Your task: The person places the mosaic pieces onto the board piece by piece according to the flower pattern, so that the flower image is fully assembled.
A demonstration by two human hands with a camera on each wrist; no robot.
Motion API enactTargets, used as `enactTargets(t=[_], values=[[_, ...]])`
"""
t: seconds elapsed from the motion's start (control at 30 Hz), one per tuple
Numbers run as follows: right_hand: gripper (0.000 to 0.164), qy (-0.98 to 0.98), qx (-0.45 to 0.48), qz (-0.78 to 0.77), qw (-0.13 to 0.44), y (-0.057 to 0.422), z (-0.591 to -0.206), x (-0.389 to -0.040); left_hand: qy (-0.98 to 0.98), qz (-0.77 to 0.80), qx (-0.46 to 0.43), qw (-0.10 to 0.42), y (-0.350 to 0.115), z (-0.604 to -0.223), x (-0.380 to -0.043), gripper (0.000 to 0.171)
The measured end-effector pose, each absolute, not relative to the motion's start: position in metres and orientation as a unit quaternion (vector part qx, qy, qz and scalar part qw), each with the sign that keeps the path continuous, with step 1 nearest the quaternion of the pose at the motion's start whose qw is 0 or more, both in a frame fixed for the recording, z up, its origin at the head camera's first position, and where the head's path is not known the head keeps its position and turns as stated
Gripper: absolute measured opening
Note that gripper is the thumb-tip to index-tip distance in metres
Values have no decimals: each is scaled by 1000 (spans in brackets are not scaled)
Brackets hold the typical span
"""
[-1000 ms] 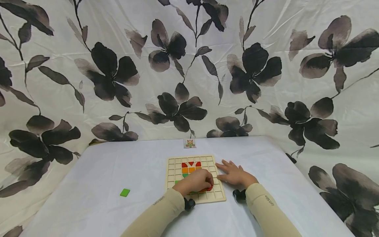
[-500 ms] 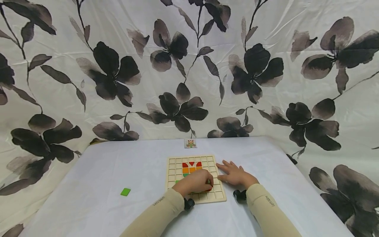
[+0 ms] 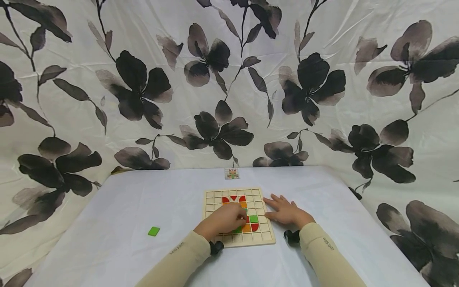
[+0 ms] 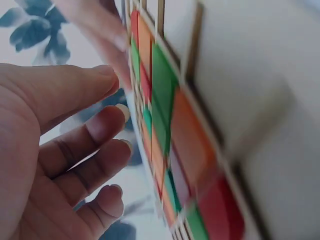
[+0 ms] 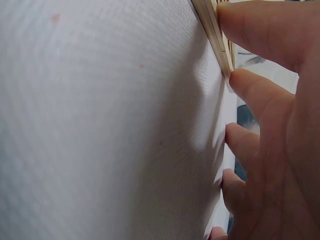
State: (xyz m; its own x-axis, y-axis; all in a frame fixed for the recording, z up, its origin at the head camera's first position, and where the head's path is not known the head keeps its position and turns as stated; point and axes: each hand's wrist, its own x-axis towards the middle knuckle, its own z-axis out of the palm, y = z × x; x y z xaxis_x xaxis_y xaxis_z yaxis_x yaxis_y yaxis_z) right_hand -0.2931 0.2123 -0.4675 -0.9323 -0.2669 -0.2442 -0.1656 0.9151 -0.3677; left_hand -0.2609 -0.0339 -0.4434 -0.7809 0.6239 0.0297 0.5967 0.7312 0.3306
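A square wooden grid board [image 3: 267,235] lies on the table, with red, orange and green flat pieces set in its cells. My left hand [image 3: 224,218] hovers over the board's middle and hides several pieces. In the left wrist view, the thumb and loosely bent fingers [image 4: 107,120] of that hand stand apart, holding nothing, beside the coloured pieces. A green square [image 3: 254,219] sits in the grid above a red quarter-round piece [image 3: 255,227]. My right hand [image 3: 285,210] rests spread at the board's right side; in the right wrist view its fingertips [image 5: 240,80] touch the wooden edge.
A loose green square tile [image 3: 153,231] lies on the white-covered table [image 3: 125,207] to the left of the board. A small pattern card [image 3: 232,173] lies near the back edge. Behind the table hangs a floral cloth [image 3: 215,79].
My left hand has moved left and off the lower-right pieces, uncovering a green square above the red quarter-round. The right hand stays at the board's edge.
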Motion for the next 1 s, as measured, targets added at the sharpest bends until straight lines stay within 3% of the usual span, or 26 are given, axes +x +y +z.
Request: enactTargets(t=[0.6, 1.0], values=[[64, 970, -115, -164, 139, 213, -469, -294, 973, 140, 176, 46, -157, -429, -260, 8], [64, 970, -124, -158, 140, 213, -470, -295, 973, 141, 151, 106, -235, -424, -250, 22]])
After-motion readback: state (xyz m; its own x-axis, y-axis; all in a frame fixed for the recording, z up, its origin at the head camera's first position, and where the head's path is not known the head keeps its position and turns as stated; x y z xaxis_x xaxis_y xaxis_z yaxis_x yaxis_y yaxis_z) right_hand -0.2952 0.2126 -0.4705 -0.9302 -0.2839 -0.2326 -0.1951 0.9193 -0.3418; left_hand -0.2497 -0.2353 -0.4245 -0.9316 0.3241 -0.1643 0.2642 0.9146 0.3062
